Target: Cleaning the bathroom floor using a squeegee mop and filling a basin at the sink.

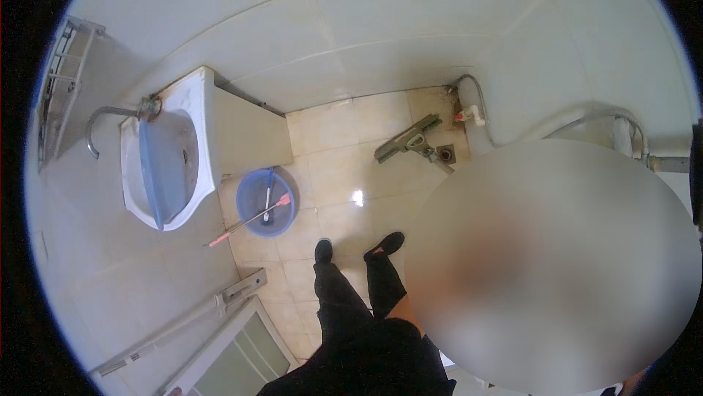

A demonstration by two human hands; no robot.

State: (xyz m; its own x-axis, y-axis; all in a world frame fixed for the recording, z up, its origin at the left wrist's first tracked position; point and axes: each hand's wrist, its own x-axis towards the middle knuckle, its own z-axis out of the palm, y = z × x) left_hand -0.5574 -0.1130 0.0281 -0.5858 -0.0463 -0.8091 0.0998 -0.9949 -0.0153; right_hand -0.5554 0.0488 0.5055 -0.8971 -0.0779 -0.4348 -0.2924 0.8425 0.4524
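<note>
Neither of my hands shows clearly. A bare forearm [405,313] beside my dark clothing runs into a large blurred oval at the right, which hides whatever lies there. Beyond my feet, a floor squeegee or mop head [409,139] rests on the tiles, its handle passing into the blur. A blue plastic basin [245,216] stands on the floor by the vanity; a blue-and-white brush [268,193] lies inside, and a pink-handled tool [241,227] leans across its rim. Tilted in the white washbasin [204,176] is a light-blue plastic basin [159,176].
A curved metal faucet [110,110] rises over the washbasin. A floor drain [446,154] lies beside the squeegee head, near a hose [482,99] with a white valve [471,116]. A wall rack [74,80] hangs upper left; a white-framed door [241,352] stands lower left.
</note>
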